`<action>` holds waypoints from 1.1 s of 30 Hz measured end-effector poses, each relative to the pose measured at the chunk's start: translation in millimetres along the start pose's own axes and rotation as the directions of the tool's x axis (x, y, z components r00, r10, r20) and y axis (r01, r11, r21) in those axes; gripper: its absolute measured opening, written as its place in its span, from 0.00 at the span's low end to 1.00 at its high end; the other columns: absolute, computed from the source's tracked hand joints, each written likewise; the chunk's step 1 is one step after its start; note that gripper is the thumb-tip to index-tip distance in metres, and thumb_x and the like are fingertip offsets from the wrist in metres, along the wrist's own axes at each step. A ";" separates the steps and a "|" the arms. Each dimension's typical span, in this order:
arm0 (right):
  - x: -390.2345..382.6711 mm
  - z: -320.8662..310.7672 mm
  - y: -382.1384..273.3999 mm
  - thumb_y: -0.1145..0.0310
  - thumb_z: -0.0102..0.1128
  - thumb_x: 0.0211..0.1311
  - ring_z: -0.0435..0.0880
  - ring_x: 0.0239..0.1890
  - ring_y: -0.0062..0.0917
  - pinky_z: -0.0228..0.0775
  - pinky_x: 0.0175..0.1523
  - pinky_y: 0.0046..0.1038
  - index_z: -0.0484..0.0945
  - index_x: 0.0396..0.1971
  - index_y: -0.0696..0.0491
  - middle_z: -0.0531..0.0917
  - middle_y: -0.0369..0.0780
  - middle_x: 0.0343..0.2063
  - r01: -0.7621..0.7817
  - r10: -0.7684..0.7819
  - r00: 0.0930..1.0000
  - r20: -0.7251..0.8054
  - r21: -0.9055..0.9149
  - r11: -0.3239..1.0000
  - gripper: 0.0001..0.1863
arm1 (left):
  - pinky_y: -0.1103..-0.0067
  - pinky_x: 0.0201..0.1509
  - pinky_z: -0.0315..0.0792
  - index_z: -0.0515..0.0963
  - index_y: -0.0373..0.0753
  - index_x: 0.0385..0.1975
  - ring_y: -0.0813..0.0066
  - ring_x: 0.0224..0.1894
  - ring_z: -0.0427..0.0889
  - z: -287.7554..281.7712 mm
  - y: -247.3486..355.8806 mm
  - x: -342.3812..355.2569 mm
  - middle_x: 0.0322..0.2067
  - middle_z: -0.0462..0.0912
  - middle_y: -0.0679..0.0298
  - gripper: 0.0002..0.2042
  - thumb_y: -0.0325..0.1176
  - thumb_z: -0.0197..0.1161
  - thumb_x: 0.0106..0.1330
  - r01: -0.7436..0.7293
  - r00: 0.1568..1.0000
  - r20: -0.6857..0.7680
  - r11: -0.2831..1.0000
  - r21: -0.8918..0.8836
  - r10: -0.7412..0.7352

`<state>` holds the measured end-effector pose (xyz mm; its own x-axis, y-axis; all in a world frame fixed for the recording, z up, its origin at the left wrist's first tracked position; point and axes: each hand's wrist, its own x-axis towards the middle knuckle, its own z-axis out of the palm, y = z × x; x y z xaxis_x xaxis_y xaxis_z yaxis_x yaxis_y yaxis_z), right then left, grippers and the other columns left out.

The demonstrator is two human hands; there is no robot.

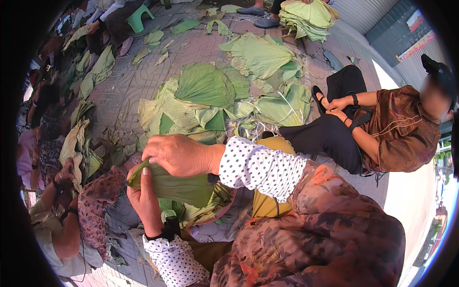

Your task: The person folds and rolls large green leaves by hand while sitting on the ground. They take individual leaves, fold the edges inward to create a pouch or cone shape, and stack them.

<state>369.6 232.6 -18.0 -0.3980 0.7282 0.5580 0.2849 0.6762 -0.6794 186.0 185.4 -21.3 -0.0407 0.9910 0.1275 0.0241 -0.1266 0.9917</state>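
Between my hands is a large green lotus leaf (184,188), folded over, its body hanging to the right. My left hand (146,203) pinches its left end, with the thumb on top. Just above, my right hand (180,154) curls its fingers down at the leaf's upper edge; the fingertips are partly hidden. Below the held leaf, more leaves (210,210) lie in a pink-rimmed basin (231,201). Beyond my hands, a broad pile of flattened lotus leaves (203,86) spreads over the paving, green on top and yellowish at the sides.
At right a person in a brown patterned shirt (406,126) sits with legs stretched toward the pile. Other people (57,225) sit along the left, some handling leaves. White strips (289,105) lie across leaves ahead. A green stool (138,20) and another leaf stack (308,19) stand farther off.
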 end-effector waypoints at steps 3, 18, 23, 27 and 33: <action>1.8 6.2 -2.1 0.72 0.59 0.65 0.84 0.39 0.41 0.77 0.42 0.38 0.80 0.41 0.52 0.81 0.42 0.36 -0.017 0.018 1.000 0.019 -0.063 0.998 0.07 | 0.86 0.47 0.68 0.80 0.32 0.44 0.85 0.41 0.74 -19.9 -1.1 -1.7 0.39 0.81 0.70 0.09 0.32 0.59 0.75 -0.014 0.999 -0.037 1.000 0.019 0.015; 1.5 -17.0 2.6 0.73 0.61 0.64 0.85 0.37 0.38 0.76 0.44 0.34 0.83 0.40 0.54 0.84 0.43 0.36 -0.276 0.243 0.957 -0.160 -0.229 0.934 0.07 | 0.85 0.46 0.70 0.82 0.35 0.44 0.85 0.39 0.76 -107.6 -16.5 -23.9 0.38 0.83 0.71 0.09 0.33 0.64 0.72 0.046 0.961 -0.266 0.994 -0.100 -0.071; -5.1 -16.7 13.5 0.72 0.61 0.65 0.85 0.39 0.35 0.77 0.45 0.32 0.83 0.42 0.54 0.84 0.43 0.38 -0.339 0.244 0.924 -0.294 -0.336 0.878 0.08 | 0.82 0.46 0.75 0.81 0.32 0.45 0.79 0.40 0.83 -127.7 -26.7 -25.7 0.41 0.86 0.63 0.09 0.31 0.62 0.72 0.063 0.926 -0.351 0.973 -0.223 -0.141; -6.6 16.9 -14.9 0.69 0.62 0.66 0.84 0.40 0.25 0.77 0.47 0.28 0.83 0.44 0.57 0.84 0.40 0.41 -0.350 0.315 0.922 -0.226 -0.140 0.926 0.10 | 0.81 0.42 0.77 0.81 0.31 0.45 0.77 0.37 0.84 -129.2 -39.3 -31.1 0.40 0.86 0.62 0.10 0.32 0.61 0.73 0.079 0.907 -0.378 0.957 -0.277 -0.185; -14.2 78.6 -50.8 0.66 0.66 0.65 0.82 0.53 0.30 0.75 0.56 0.28 0.73 0.61 0.54 0.81 0.43 0.53 -0.305 0.271 0.939 0.211 0.152 0.940 0.25 | 0.82 0.28 0.71 0.76 0.35 0.49 0.82 0.27 0.79 -91.2 -28.7 -41.7 0.32 0.82 0.68 0.14 0.40 0.58 0.75 0.220 0.940 -0.195 0.933 -0.284 -0.281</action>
<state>292.3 179.2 -28.9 -0.4809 0.8435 0.2393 0.2564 0.3964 -0.8816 95.8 143.7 -53.4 -0.2398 0.9584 -0.1548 -0.2697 0.0874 0.9590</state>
